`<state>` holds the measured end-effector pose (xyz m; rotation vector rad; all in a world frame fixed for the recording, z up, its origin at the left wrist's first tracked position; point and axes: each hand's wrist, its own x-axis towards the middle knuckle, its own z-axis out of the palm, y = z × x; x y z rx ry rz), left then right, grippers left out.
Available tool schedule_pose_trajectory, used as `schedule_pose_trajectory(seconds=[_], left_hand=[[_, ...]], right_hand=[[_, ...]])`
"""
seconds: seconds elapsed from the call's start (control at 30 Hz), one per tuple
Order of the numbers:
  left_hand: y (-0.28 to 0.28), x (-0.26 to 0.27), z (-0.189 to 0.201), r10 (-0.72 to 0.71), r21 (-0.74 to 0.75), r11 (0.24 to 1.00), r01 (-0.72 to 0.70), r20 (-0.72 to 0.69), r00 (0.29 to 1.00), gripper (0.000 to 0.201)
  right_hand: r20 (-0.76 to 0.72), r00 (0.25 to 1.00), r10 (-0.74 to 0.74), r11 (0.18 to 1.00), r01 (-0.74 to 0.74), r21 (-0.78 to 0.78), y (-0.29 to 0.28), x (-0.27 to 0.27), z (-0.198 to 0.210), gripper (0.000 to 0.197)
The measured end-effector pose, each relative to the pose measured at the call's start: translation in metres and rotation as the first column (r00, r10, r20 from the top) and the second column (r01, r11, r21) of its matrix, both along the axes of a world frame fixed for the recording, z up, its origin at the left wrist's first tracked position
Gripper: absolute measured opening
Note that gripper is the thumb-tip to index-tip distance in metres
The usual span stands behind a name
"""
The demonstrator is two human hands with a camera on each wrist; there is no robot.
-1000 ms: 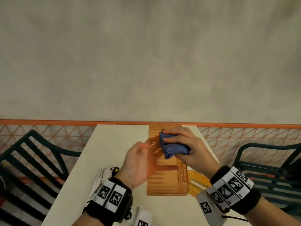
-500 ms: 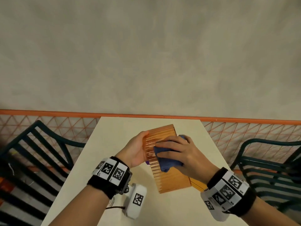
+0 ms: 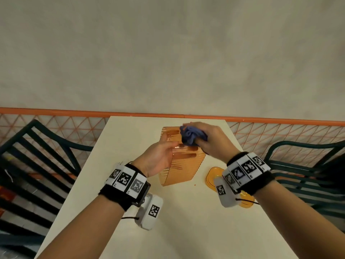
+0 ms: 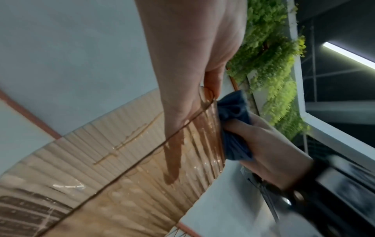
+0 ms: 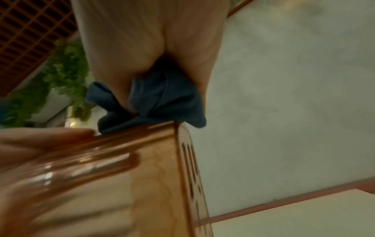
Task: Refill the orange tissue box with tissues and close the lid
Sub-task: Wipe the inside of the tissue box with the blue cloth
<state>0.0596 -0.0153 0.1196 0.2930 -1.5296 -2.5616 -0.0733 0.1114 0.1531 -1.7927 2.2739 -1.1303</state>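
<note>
Your left hand point(image 3: 158, 157) grips the orange tissue box point(image 3: 179, 165) by its ribbed wall, tilted up off the table point(image 3: 130, 139) near the far edge. It looks light, stiff and slick — hold at the rim. Your right hand point(image 3: 211, 141) clenches a soft blue cloth point(image 3: 190, 135) against the box's far end — the lid point(image 3: 214, 176) lies just beside.

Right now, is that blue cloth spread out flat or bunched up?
Bunched up. The blue cloth is crumpled into a wad inside the right hand, which presses it against the top of the orange tissue box.
</note>
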Motion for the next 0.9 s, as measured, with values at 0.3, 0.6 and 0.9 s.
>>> schedule_pose_trajectory(seconds=[0.3, 0.6, 0.9], left_hand=[[0.01, 0.005, -0.006, 0.076, -0.086, 0.993, -0.077, -0.013, 0.997, 0.045], [0.017, 0.005, -0.016, -0.045, -0.11, 0.993, 0.04, -0.038, 0.998, 0.062], [0.032, -0.002, -0.018, 0.013, 0.29, 0.957, 0.021, -0.115, 0.993, 0.052]], right_hand=[[-0.19, 0.971, 0.148, 0.989, -0.145, 0.025, 0.006, 0.029, -0.017, 0.045], [-0.177, 0.984, 0.028, 0.999, -0.032, -0.021, -0.01, 0.013, -0.007, 0.043], [-0.124, 0.991, -0.044, 0.996, 0.034, -0.085, 0.011, 0.003, -0.02, 0.051]])
